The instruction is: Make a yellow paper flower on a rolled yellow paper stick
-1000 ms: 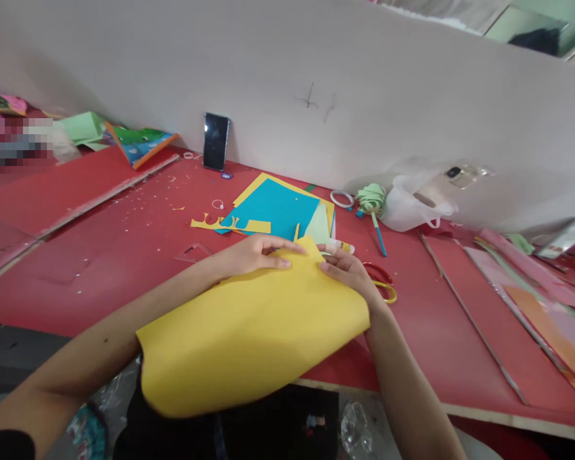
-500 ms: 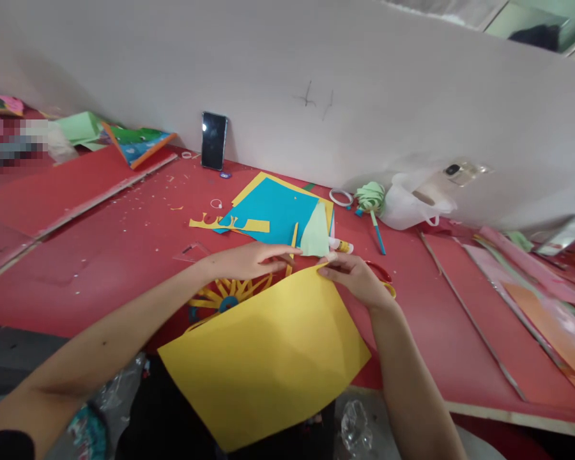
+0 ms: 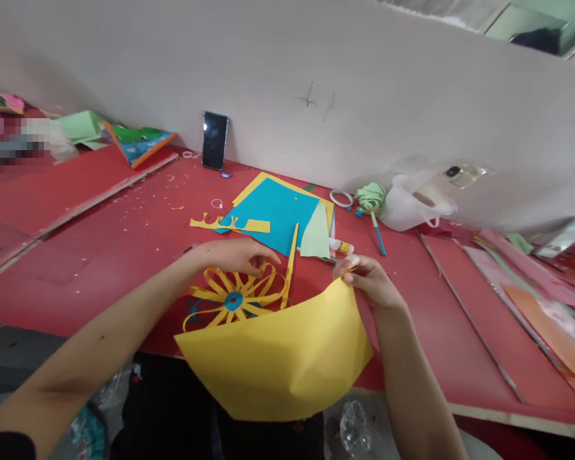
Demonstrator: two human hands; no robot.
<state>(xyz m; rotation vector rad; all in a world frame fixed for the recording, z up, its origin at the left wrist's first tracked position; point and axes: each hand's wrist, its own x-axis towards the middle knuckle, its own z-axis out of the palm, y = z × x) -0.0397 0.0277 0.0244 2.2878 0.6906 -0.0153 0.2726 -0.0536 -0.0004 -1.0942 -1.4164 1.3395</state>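
Head view: your right hand (image 3: 371, 281) pinches yellow sheet (image 3: 280, 358) corner; left hand (image 3: 234, 254), fingers curled, holds nothing, over loop flower (image 3: 237, 297). Risk: sheet sags off table edge (image 3: 483, 409), may crease or slip w/ one-corner grip.

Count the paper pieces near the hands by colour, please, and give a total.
Yellow: 4, namely the sheet held by the right hand, the flower under the left hand, the strip, the cut scrap
Blue: 1, the sheet
Light green: 1, the piece
Total: 6
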